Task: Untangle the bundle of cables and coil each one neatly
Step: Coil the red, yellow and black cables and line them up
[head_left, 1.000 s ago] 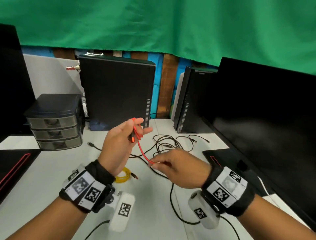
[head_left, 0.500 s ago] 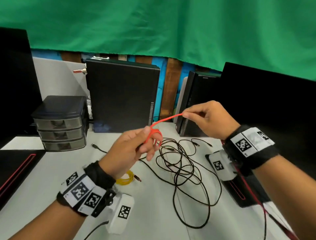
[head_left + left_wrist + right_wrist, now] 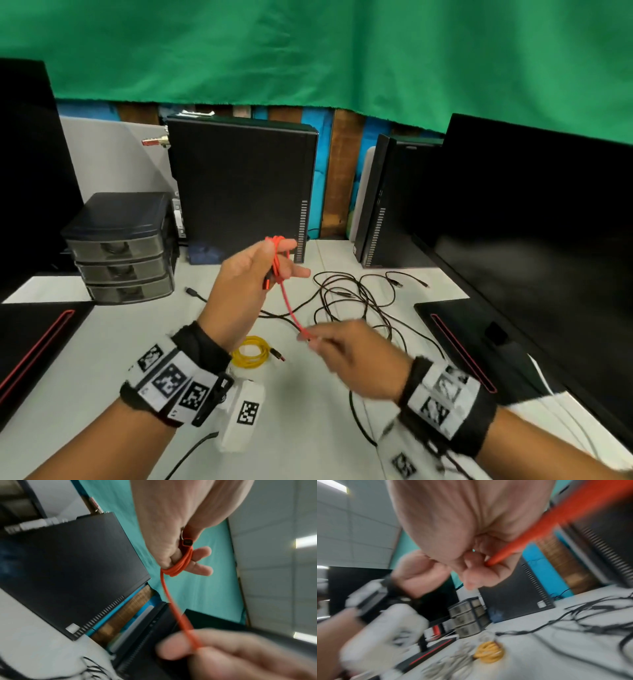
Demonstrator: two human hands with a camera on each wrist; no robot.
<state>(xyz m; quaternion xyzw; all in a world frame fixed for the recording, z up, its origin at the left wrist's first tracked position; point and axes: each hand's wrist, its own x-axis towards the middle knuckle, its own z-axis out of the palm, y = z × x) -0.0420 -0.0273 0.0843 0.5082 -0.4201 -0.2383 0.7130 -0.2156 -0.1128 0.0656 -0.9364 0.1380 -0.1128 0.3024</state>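
Coiling step: left hand (image 3: 255, 274) holds thin orange cable (image 3: 287, 301) looped round its spread fingers (image 3: 199, 568); right hand (image 3: 356, 359) pinches the tail, next wrap needs steady tension.

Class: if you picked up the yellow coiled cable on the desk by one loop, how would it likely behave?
The yellow coiled cable is thin, so probably light. No tie is visible, so its loops might loosen when lifted. It lies flat, so it is unlikely to roll.

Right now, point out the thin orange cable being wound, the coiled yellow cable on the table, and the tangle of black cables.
orange cable (image 3: 180, 563): left wrist view, on the loops wrapped round the fingers.
yellow cable (image 3: 249, 351): head view, on the coil's ring.
black cables (image 3: 346, 294): head view, on the tangle's crossing strands.
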